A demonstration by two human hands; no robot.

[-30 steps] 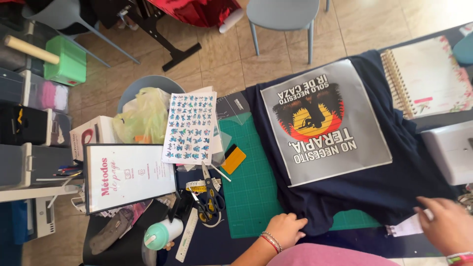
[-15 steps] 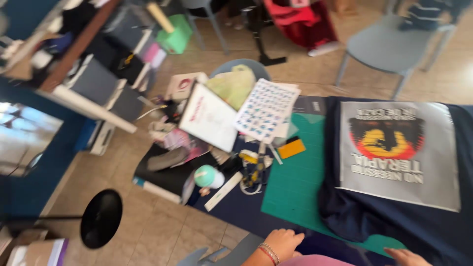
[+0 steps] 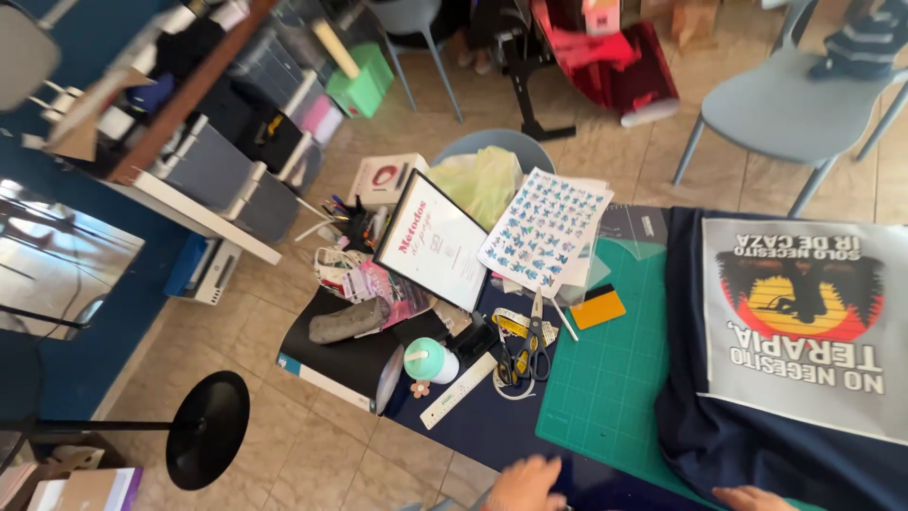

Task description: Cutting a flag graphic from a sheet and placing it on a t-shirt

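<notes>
Only the top of my left hand (image 3: 526,484) shows at the bottom edge, blurred, over the dark table cover just left of the green cutting mat (image 3: 615,378). A sliver of my right hand (image 3: 757,497) lies at the lower hem of the navy T-shirt (image 3: 719,445). The shirt is spread over the mat's right side. A grey transfer sheet (image 3: 804,326) with an orange and black print lies flat on the shirt. Neither hand's fingers can be made out.
Scissors (image 3: 531,343), a white ruler (image 3: 458,391), an orange card (image 3: 598,308), a mint cup (image 3: 430,361), a blue sticker sheet (image 3: 547,230) and a framed sign (image 3: 432,239) crowd the table's left end. A grey chair (image 3: 794,104), storage drawers (image 3: 236,180) and a black round stand base (image 3: 207,429) stand on the tiled floor.
The view has swung left and outward, showing more floor and shelving. Both hands have sunk to the bottom edge; the right hand has come in from the far right to the shirt's hem.
</notes>
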